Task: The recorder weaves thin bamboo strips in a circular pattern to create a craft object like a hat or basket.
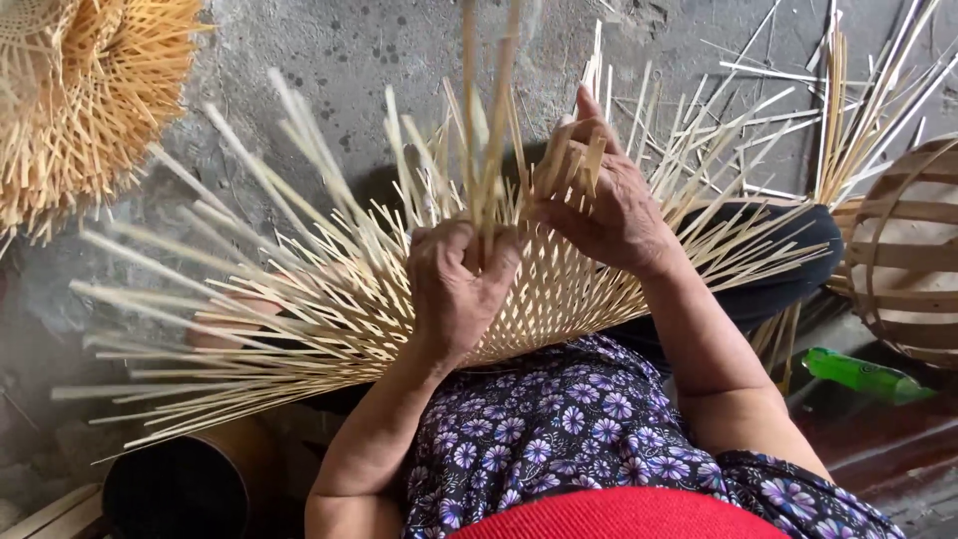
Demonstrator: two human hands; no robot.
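Mid-weave, the left hand (454, 289) pinches upright bamboo strips (486, 120) while the right hand (604, 195) grips neighbouring ones on the half-woven bamboo piece (539, 299) (resting across the lap), seemingly crossing strips next.

One camera sat on the person's head and looked steeply down over the chest and lap. It was close: the left hand (454, 284) and right hand (604, 195) filled the middle of the frame, with the forearms running in from the bottom edge. The woven piece (559, 289) lay just below the lens. The concrete floor (349, 50) took the top. No second view existed to share anything.
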